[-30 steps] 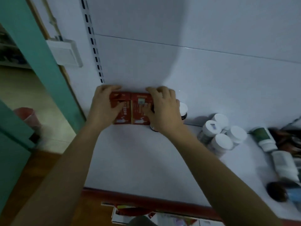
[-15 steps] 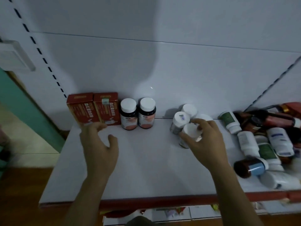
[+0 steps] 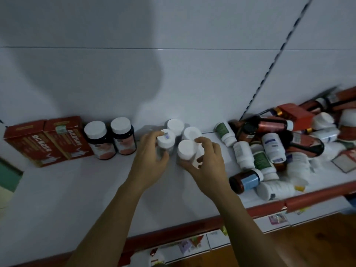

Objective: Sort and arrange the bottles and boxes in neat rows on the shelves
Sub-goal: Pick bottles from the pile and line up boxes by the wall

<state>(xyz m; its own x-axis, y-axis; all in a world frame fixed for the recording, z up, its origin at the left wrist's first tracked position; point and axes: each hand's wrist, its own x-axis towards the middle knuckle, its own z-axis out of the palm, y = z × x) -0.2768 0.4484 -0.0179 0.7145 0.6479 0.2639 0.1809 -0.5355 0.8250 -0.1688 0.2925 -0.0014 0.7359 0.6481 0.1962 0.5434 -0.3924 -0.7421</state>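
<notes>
- On my feed, four white-capped bottles (image 3: pixel 175 125) stood upright in a tight cluster at the middle of the shelf (image 3: pixel 77 189), close to the back panel (image 3: pixel 173 83); the two nearer ones were in hand
- The left hand (image 3: pixel 150 160) had fingers and thumb curled round the front-left bottle (image 3: pixel 166 139), whose cap bore a small sticker; the grip was closed on the body below the cap
- The right hand (image 3: pixel 209 166) was wrapped round the front-right bottle (image 3: pixel 185 149), fingers bent over its right side
- I could not tell whether the held bottles rested on the shelf or hung just above it
- Behind them, the two back bottles (image 3: pixel 191 132) stood close together, touched by neither hand as far as I could see
- To the left, two dark bottles (image 3: pixel 95 130) with white caps stood side by side against the back, and just beside them two red boxes (image 3: pixel 65 135) stood upright, the start of a row
- To the right lay a heap of bottles and boxes (image 3: pixel 269 151), most on their sides, piled on one another
- I judged the step in hand to be bringing the white-capped cluster into line with the dark bottles; the task looked early, with the heap unsorted
- The next move, as I read it, called for carrying both bottles leftward and setting them upright beside the dark pair without knocking the back two
</notes>
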